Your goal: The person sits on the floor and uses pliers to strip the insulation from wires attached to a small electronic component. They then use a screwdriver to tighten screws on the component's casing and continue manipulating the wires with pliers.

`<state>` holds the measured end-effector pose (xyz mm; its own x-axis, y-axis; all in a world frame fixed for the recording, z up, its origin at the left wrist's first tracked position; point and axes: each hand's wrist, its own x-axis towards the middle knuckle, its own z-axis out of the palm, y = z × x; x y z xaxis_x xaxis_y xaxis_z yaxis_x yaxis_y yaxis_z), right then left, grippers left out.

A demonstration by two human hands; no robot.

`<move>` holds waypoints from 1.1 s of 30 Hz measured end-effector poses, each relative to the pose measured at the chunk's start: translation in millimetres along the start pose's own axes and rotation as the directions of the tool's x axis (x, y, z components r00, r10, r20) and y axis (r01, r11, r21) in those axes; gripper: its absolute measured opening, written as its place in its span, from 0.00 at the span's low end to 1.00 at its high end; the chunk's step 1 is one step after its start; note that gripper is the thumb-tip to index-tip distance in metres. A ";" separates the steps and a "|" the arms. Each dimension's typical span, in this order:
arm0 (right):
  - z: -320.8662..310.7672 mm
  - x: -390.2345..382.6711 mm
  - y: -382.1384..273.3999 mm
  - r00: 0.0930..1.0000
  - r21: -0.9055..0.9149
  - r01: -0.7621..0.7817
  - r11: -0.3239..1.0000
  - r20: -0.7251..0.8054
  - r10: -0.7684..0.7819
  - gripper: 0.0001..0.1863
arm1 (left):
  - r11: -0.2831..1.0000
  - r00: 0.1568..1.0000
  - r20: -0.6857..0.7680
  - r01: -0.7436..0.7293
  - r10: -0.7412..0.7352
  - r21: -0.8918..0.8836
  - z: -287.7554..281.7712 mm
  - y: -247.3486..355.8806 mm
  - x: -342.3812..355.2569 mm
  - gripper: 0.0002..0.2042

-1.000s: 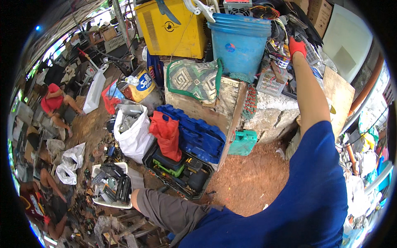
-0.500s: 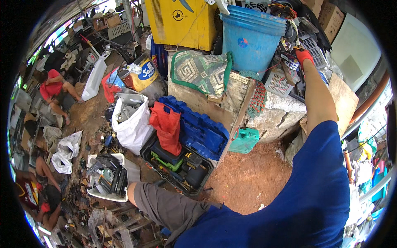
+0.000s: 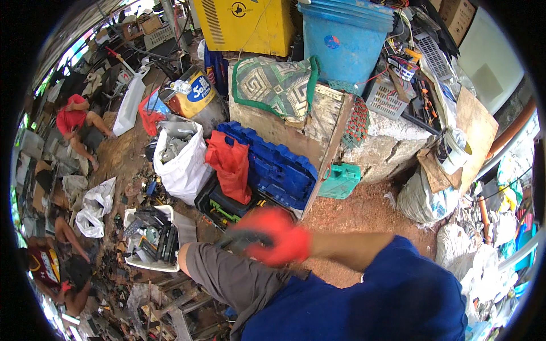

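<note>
My right hand point(image 3: 273, 236), in a red glove, is over my thigh beside the open toolbox, smeared by motion. A dark shape point(image 3: 244, 238) shows at its fingers; whether it is a held thing or part of the glove is unclear. My left hand is out of the picture. Just beyond the right hand, the black toolbox point(image 3: 206, 213) lies open with its blue lid point(image 3: 273, 170) tipped back. Black, green and yellow items lie inside, and a red cloth bag point(image 3: 227, 165) hangs over it. The hand hides the toolbox's near side.
A white bin point(image 3: 190, 227) of black electronic parts stands beside my knee, near a white sack point(image 3: 182, 170). Ahead are a wooden box point(image 3: 261, 131) with a patterned mat, a teal case point(image 3: 340, 181) and a blue bucket point(image 3: 344, 51). Two people sit at the left among scattered scrap.
My right hand has left the cluttered ledge at the upper right and swung down and left to the toolbox. Long tools with orange parts now show on the ledge. The view has shifted slightly.
</note>
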<state>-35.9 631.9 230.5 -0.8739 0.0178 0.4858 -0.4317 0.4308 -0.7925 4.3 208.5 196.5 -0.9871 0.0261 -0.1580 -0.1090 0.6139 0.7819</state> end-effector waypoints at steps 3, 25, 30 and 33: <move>131.9 2.6 -8.4 0.674 -0.007 -0.410 0.912 0.671 0.308 0.31 | 1.000 1.000 -0.002 -0.011 0.011 -0.012 3.7 -3.5 -6.3 0.21; 387.7 -61.4 2.4 0.760 0.684 -0.207 0.699 0.562 -0.325 0.25 | 0.950 0.998 0.061 0.047 -0.029 -0.310 -8.3 -37.7 -21.7 0.17; 379.5 -62.2 14.0 0.519 0.516 -0.851 0.092 0.855 0.007 0.19 | 0.862 0.877 0.095 -0.481 0.472 0.159 -13.2 -63.6 -10.7 0.13; 360.1 -52.0 15.1 0.226 0.183 -0.928 -0.324 0.969 -0.100 0.31 | 0.931 0.945 0.071 -0.328 0.321 0.158 -20.3 -81.1 -12.7 0.13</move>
<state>-77.5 312.6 60.4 -0.3710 -0.9132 -0.1683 0.9100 -0.3214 -0.2619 23.3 142.4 147.3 -0.9590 0.2774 0.0588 0.2409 0.6878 0.6847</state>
